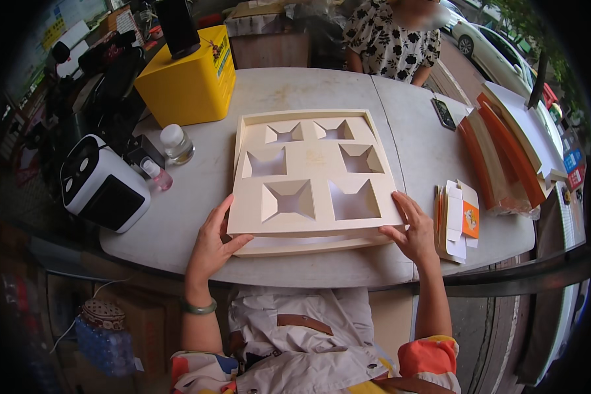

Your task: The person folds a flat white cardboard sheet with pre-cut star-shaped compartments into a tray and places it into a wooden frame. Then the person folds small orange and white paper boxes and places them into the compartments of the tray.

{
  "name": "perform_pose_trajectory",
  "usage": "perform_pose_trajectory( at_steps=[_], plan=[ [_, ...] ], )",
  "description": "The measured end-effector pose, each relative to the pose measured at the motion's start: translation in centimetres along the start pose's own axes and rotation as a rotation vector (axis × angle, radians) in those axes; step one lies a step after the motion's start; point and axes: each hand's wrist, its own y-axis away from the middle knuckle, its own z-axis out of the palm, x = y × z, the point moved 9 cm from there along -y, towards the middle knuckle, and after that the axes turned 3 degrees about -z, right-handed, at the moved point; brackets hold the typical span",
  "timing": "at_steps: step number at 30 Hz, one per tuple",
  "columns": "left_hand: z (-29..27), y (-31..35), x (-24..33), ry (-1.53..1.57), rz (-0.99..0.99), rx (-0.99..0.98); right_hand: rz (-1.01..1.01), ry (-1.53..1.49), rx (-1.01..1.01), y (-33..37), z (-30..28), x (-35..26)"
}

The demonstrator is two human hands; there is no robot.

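Observation:
A cream-coloured box insert (320,180) with several square openings sits tilted in a shallow matching box tray (295,246) on the table. Its near edge is raised above the tray's front wall, and its far part lies inside the tray's rim. Folded flaps slope down inside the openings. My left hand (215,230) grips the insert's near left corner, with the thumb on the front edge and the fingers along the side. At the near right corner, my right hand (414,226) holds it the same way.
On the left stand a yellow box (187,79), a white-and-black appliance (105,184), a glass jar (176,144) and a pink spray bottle (156,175). To the right lie folded cartons (454,223), orange paper bags (505,154) and a phone (444,113). A person (393,39) sits opposite.

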Motion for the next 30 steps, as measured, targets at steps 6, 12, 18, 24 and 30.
perform_pose_trajectory(
  at_steps=[6, 12, 18, 24, 30],
  plan=[
    [0.3, 0.2, 1.0, -0.128, 0.088, 0.032, -0.025, 0.113, -0.037, 0.6, 0.4, -0.7],
    [0.7, 0.6, 0.9, -0.247, 0.082, 0.038, -0.062, 0.127, -0.054, 0.4, 0.7, -1.4],
    [1.4, 1.3, 2.6, -0.439, 0.086, 0.171, -0.022, 0.093, -0.059, 0.8, 0.8, -1.2],
    [1.9, 2.2, 3.8, -0.425, 0.157, 0.241, -0.02, 0.102, -0.094, 0.9, 0.9, -2.0],
    [2.9, 3.5, 4.7, -0.595, 0.406, 0.233, -0.089, 0.067, -0.033, 1.7, 1.4, -2.0]
  ],
)
